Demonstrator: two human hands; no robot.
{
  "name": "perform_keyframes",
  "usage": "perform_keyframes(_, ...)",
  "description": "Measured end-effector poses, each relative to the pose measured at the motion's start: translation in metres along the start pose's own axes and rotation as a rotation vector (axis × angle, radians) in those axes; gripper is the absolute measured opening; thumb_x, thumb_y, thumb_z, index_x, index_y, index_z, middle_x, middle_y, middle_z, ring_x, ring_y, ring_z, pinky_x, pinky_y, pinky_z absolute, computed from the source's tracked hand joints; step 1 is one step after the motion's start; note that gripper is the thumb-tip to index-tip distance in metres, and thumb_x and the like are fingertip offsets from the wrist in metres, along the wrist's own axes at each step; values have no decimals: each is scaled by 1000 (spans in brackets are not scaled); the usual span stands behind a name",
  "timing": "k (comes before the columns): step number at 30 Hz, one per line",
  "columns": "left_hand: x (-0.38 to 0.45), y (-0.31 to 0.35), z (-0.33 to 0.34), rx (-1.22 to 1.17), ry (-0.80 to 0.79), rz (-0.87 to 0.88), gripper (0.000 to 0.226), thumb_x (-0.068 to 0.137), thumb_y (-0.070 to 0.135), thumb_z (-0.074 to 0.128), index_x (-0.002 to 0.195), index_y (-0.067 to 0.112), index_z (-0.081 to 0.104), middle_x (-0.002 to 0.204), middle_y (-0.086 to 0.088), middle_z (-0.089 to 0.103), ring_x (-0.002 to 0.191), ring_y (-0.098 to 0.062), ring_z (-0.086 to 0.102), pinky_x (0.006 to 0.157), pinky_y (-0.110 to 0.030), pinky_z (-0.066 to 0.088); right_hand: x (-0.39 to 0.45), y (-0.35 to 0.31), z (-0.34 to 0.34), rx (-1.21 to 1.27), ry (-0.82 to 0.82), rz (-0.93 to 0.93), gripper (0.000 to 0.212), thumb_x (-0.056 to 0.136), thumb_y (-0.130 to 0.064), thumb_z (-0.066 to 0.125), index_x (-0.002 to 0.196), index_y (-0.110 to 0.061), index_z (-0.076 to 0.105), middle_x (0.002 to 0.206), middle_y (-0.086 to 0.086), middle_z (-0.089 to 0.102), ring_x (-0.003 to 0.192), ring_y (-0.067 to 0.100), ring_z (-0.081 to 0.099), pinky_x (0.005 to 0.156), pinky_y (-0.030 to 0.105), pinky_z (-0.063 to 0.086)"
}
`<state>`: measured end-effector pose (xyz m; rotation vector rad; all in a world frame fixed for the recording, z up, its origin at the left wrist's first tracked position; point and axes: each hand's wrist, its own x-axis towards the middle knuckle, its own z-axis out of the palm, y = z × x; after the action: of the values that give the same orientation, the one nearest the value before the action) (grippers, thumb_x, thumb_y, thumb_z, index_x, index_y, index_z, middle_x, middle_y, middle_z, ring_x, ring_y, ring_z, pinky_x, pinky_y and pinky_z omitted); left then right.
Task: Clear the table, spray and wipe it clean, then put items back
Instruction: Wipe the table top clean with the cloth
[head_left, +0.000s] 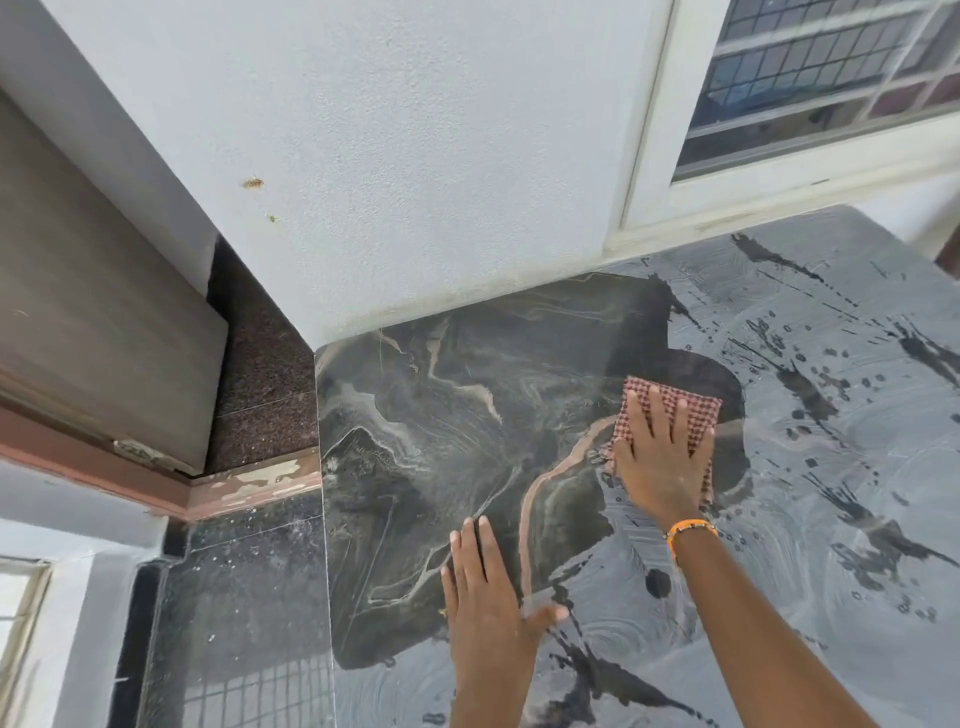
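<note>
Wiping stage, seen from the head camera. Nearest the viewer, at about 6 o'clock, the left hand (485, 597) lay released, palm down and fingers together on the dark marbled surface (441, 415), grasping nothing; its placement suggests it served as a brace while the body leaned forward. Beyond it, toward 1 o'clock, the right hand (662, 457), with an orange bracelet (691, 530) at the wrist, pressed flat with spread fingers on a red-checked cloth (691, 410), pinning rather than clenching it, presumably to spread pressure across the fabric. The cloth lay folded and flat near the middle of the surface, at the boundary between the dark cleared patch and the pale soapy film (841, 405); its long axis ran roughly from 10 to 4 o'clock, and its free far edge faced about 1 o'clock, toward the window (831, 88). The film covered the area from 2 to 5 o'clock, so wiping appeared partly done. No other items stood on the surface within view. The white wall (389, 156) closed the scene at 12 o'clock.
</note>
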<state>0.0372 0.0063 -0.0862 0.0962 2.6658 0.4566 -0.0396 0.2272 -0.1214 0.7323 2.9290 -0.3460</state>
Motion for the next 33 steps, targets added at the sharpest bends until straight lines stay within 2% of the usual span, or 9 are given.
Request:
perform_keyframes(2, -7, -12, -2, -11, 49, -27, 132, 42, 88, 14, 143, 12, -22, 156, -3, -18, 144, -23, -17, 118, -37, -3, -24, -43, 9, -18, -11, -164, 61, 96, -41, 26, 149, -30, 0, 160, -3, -2, 147, 26, -4, 114, 55, -6)
perform_keyframes(7, -18, -41, -10, -61, 151, -133, 121, 71, 64, 59, 143, 9, -20, 157, -3, -8, 146, -20, -9, 118, -37, 6, -87, -141, 36, -51, -172, -696, 60, 94, -39, 23, 149, -28, 3, 160, -5, 1, 147, 25, -5, 111, 50, -18)
perform_keyframes(12, -35, -47, -7, -100, 134, -117, 123, 69, 68, 57, 131, 15, -36, 156, -5, -14, 145, -21, -12, 118, -37, 2, -99, -110, 40, -72, -188, -946, 66, 84, -45, 20, 148, -37, 5, 158, -14, 2, 147, 16, -5, 115, 43, -14)
perform_keyframes(16, -37, -28, 1, -74, 38, 50, 116, 59, 83, 29, 126, 18, -39, 154, -5, -24, 141, -23, -26, 114, -34, -14, -69, -41, 23, -118, -110, -791, 66, 86, -45, 24, 147, -41, 2, 155, -19, -4, 146, 14, -8, 116, 39, -13)
perform_keyframes(19, -35, -7, 7, -44, 10, 179, 114, 73, 67, 50, 128, 20, -37, 154, -5, -25, 135, -21, -33, 111, -34, -20, -39, 12, 2, -121, -73, -514, 62, 91, -40, 29, 148, -39, 2, 158, -15, 0, 147, 15, -4, 117, 42, -7)
perform_keyframes(22, -32, 11, 13, -30, -33, 181, 116, 76, 60, 56, 136, 14, -31, 155, -5, -21, 142, -23, -24, 115, -36, -14, -31, 54, -11, -76, -58, -210, 64, 94, -37, 36, 148, -36, 1, 160, -9, -2, 147, 18, -2, 118, 47, -1)
perform_keyframes(27, -31, 13, 21, -30, -59, 133, 115, 76, 58, 57, 136, 14, -31, 155, -3, -22, 144, -21, -19, 118, -35, -7, -76, 40, -1, 57, 65, 200, 61, 95, -39, 35, 150, -26, 12, 159, 13, 4, 146, 30, 4, 116, 55, 3)
perform_keyframes(29, -29, 12, 23, -35, -31, 132, 117, 75, 58, 59, 137, 14, -30, 156, -2, -20, 144, -20, -18, 118, -34, -6, -94, 15, 6, 47, 70, 171, 62, 95, -38, 33, 150, -24, 10, 159, 14, 5, 146, 31, 2, 115, 56, 2)
perform_keyframes(33, -26, 10, 28, -107, 25, 121, 114, 78, 47, 65, 143, 14, -23, 157, 1, -13, 145, -16, -13, 118, -32, -3, -110, -25, 17, -55, -11, -232, 63, 94, -42, 27, 149, -30, 0, 160, 9, -4, 147, 27, -7, 113, 50, -14)
